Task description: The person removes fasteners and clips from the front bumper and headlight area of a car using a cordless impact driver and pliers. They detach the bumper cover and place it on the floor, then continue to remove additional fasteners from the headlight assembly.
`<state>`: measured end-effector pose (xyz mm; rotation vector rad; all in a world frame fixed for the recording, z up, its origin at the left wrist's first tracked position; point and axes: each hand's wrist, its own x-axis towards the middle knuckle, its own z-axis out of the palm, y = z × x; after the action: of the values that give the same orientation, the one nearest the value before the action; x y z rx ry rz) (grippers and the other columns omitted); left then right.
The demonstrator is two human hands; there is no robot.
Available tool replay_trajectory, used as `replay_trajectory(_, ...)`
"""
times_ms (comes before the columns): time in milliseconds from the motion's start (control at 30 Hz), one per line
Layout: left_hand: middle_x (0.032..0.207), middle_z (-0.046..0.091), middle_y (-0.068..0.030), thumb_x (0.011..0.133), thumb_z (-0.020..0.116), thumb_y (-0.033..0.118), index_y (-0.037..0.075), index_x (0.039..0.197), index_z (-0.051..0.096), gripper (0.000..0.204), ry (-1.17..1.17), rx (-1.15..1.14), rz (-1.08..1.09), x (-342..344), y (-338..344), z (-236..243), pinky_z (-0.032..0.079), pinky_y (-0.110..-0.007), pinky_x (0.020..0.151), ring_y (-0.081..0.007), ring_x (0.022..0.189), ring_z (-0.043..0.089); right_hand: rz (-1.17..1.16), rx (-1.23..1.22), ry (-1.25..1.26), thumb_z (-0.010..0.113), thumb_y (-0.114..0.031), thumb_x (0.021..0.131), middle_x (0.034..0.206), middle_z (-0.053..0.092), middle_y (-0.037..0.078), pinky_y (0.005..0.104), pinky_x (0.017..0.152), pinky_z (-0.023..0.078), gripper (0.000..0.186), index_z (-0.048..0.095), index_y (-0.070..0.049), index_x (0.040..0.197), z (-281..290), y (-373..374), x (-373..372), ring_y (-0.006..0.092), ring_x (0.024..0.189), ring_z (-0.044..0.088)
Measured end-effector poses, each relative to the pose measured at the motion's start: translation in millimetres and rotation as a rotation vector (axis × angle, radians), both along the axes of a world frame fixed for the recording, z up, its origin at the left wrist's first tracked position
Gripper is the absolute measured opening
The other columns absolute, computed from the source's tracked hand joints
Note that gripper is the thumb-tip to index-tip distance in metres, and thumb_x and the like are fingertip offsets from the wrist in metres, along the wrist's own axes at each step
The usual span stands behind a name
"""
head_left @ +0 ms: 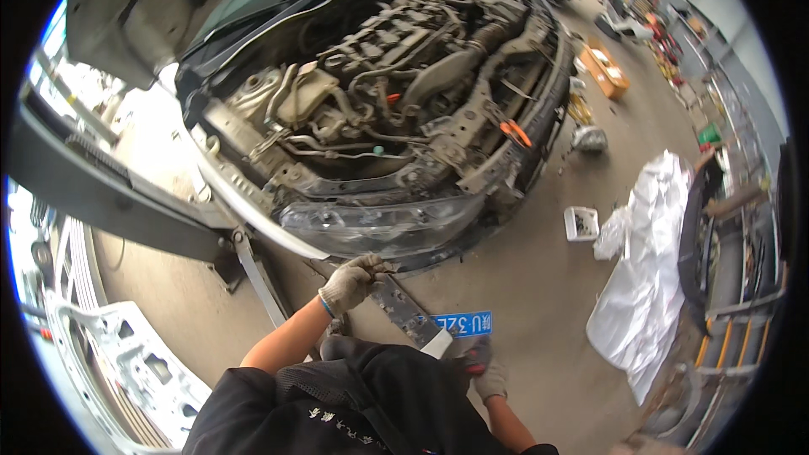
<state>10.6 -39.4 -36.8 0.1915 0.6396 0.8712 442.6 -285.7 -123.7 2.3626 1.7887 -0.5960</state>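
My left hand (349, 285), in a pale knit glove, is closed with its fingertips together just below the headlight (388, 223) at the car's front corner. Whatever it pinches is too small to make out. Down by my right side, my gloved right hand (491, 381) grips a dark tool with red parts (476, 359); its exact kind is blurred. The car (227, 173) has its hood up and its engine (396, 42) exposed. Orange-handled pliers (515, 133) rest on the front frame.
A blue license plate (480, 323) lies below, beside a long dark metal arm (403, 307). A lift post (109, 177) slants in from the left, above a white door panel (139, 371). To the right are a white tub (581, 224), silvery sheeting (645, 286) and a cardboard box (603, 72).
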Motion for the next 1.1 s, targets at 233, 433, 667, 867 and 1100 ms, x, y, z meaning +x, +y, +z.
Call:
replay_trajectory(233,0.123,0.065,-0.0084,0.094,0.051,-0.007,0.005,0.132,0.058,0.040,0.184,0.094,-0.121,119,10,32,0.062,-0.036,0.087,-0.0213,0.102,0.069,-0.999,-0.162,-0.049,0.069,-0.019,0.080,0.110,0.072,0.022,0.0497,0.089,0.056,0.037,0.063,-0.008,0.114,-83,-193,171,0.0364,0.100,0.072)
replay_trajectory(433,0.127,0.063,-0.0101,0.090,0.055,-0.010,0.007,0.128,0.059,0.041,0.240,0.078,0.002,269,-26,119,0.058,-0.038,0.095,-0.0261,0.110,0.066,-1.222,-0.407,0.252,0.071,-0.021,0.076,0.099,0.076,0.020,0.0448,0.087,0.058,0.030,0.071,-0.004,0.100,-114,-301,269,0.0357,0.098,0.074)
replay_trajectory(667,0.112,0.067,-0.0086,0.085,0.047,-0.014,0.005,0.123,0.062,0.045,0.314,0.161,-0.018,368,-12,117,0.061,-0.038,0.084,-0.0244,0.095,0.069,-1.061,-0.321,0.260,0.072,-0.023,0.073,0.102,0.075,0.020,0.0463,0.088,0.058,0.035,0.071,-0.005,0.103,-91,-259,325,0.0386,0.100,0.073)
replay_trajectory(867,0.078,0.063,-0.0063,0.084,0.058,-0.001,0.009,0.094,0.070,0.019,1.176,0.307,-0.074,294,7,15,0.056,-0.043,0.058,-0.0247,0.065,0.062,-0.965,-0.060,0.430,0.071,-0.020,0.073,0.094,0.072,0.018,0.0452,0.082,0.056,0.042,0.063,-0.004,0.111,-67,-185,359,0.0352,0.089,0.072)
replay_trajectory(1100,0.089,0.073,-0.0220,0.084,0.062,0.013,0.004,0.085,0.073,0.015,2.141,0.412,-0.443,206,55,12,0.056,-0.047,0.075,-0.0381,0.084,0.073,-0.946,-0.117,0.346,0.069,-0.016,0.074,0.085,0.070,0.015,0.0431,0.074,0.055,0.030,0.065,-0.006,0.102,-59,-151,409,0.0309,0.080,0.071)
